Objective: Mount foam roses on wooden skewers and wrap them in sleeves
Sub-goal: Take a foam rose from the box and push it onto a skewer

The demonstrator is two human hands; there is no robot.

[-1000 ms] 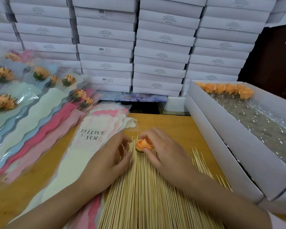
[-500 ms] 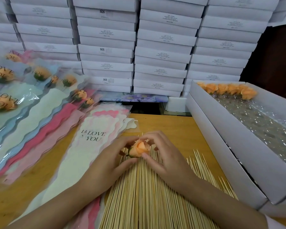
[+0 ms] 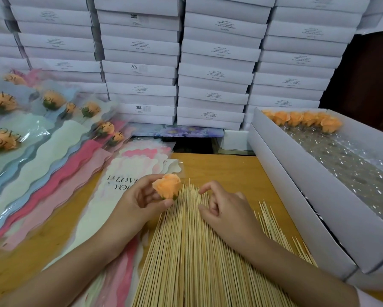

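Nearest, a broad heap of skewers [image 3: 186, 251] lies fanned over the bench [image 3: 219, 169], points away from the person. None is lifted out. Both forearms reach in over this heap.

At the far left tip of the skewers the left hand [image 3: 139, 200] is turned palm-up, its fingers [image 3: 147, 194] and thumb curled round the green base of one orange rose [image 3: 167, 188], bloom uppermost. No stick shows in it, so I judge this flower is not yet mounted. Just right of it, over the skewer tips, the right hand [image 3: 223, 207] hangs with fingers loosely bent, forefinger and thumb apart, holding nothing; it looks poised to pick a stick.

Left of the skewers lies a stack of empty sleeves [image 3: 124, 173], the top one printed "I LOVE YOU". Further left, well apart, wrapped roses [image 3: 53, 99] lie overlapped in their sleeves, several already finished.

Right of the skewers stands a long white box [image 3: 297, 185] lined with bubble wrap, with a row of loose roses [image 3: 305, 120] at its far end. So plenty remains: mounting, then sleeving, for this rose and those. Beyond the skewers, stacked boxes [image 3: 215, 74] wall the back.
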